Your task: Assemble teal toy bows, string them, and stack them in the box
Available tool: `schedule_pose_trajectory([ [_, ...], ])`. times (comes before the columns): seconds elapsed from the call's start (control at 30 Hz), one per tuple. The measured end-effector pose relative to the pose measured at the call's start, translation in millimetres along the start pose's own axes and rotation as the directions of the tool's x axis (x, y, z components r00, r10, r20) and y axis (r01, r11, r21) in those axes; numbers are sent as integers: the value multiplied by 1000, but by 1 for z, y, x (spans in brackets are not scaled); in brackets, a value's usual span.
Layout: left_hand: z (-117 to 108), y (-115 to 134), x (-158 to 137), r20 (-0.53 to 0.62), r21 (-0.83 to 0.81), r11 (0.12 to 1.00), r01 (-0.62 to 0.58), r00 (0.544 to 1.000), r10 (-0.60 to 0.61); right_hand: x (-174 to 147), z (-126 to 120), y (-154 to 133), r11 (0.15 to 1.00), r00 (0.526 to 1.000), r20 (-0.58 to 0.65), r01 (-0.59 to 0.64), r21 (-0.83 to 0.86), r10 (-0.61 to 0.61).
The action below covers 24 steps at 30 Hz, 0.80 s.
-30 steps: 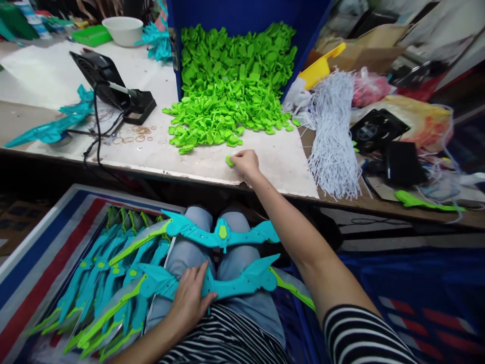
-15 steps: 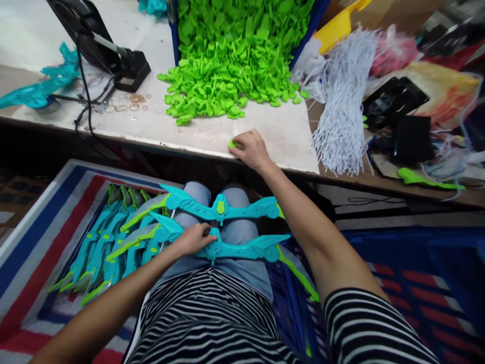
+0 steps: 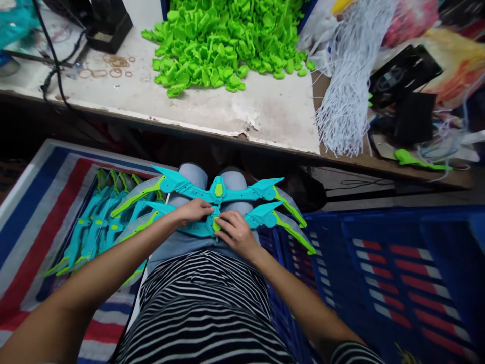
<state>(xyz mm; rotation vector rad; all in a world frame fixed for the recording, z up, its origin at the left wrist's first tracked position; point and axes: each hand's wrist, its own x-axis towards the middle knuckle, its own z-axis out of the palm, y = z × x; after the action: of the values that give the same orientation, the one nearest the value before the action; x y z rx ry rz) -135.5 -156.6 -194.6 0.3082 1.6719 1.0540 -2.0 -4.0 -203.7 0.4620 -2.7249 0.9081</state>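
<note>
Hands are meeting over the nearer of two turquoise toy bows lying across the person's lap, below the near edge of the bench (image 3: 242,108). The left hand (image 3: 192,211) is resting curled on the near bow (image 3: 261,218) just left of its middle, fingers bent and pinning it down against the jeans. The right hand (image 3: 235,231) is lying half closed over the middle, fingertips pressing on a small green piece (image 3: 215,225) that is sitting in the centre of the bow; how firmly it is gripped I cannot tell, since the fingers are covering most of it. The far bow (image 3: 217,191) is lying just beyond, touching or nearly touching the near one, already carrying its own green centre piece.

Doing this step well is, by my judgement, a matter of keeping the bow flat and steady with the left hand while the right is lining the green piece up squarely with the middle before pushing straight down, so it is seating evenly rather than tilting.

More finished bows (image 3: 94,222) are stacked in a bin beside the left knee. Loose green pieces (image 3: 220,50) are heaped toward the far edge of the bench, with white strings (image 3: 344,91) hanging over its right edge.
</note>
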Motion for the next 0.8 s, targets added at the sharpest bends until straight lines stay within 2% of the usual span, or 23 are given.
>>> schedule_pose_trajectory([
  [0.2,-6,-2,-2,70,-49,999,6,998,-3,5,12,2,999,998,-48,-29,29,30],
  [0.33,-8,-2,-5,109,5,999,-43,993,42,2,12,-5,980,980,-9,-200,-14,199],
  [0.4,-7,-3,-5,102,62,994,-87,992,80,4,11,-8,946,945,54,-323,23,321],
  [0.5,-2,-7,-2,71,99,981,-166,985,160,12,8,-8,856,859,169,-504,115,483],
  [0.57,1,-10,0,62,93,973,-212,976,207,20,6,-6,797,801,237,-587,139,549],
  [0.7,5,-16,7,18,188,953,-236,971,237,32,2,-3,749,719,350,-659,67,601],
  [0.8,8,-20,11,-58,331,921,-204,970,236,40,-5,-1,765,695,422,-644,6,582],
])
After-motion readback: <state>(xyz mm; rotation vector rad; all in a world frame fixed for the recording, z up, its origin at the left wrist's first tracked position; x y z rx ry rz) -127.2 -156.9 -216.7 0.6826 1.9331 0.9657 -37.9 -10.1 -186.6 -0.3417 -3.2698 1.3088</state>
